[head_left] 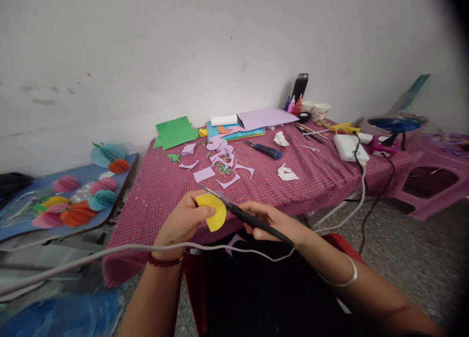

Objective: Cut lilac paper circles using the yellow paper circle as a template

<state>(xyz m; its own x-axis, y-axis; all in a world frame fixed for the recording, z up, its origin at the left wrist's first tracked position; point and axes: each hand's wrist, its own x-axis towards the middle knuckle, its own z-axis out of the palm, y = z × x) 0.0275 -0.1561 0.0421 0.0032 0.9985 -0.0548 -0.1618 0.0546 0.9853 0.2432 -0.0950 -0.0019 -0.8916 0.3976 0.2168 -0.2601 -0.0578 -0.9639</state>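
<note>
My left hand pinches a piece of yellow paper with a rounded edge, its thumb lying on top. Some purple paper shows just behind the yellow piece. In my right hand are black-handled scissors, the fingers wrapped round the handle. Their metal blades point up and left, along the far edge of the yellow paper. Both hands are above the near edge of the table, over my lap. On the cloth beyond them lie purple paper offcuts and a flat purple rectangle.
A checked red cloth covers the table. Green sheets, a blue-handled cutter, crumpled tissues and a white power box lie on it. Paper ornaments sit at left. A white cable crosses before my wrists.
</note>
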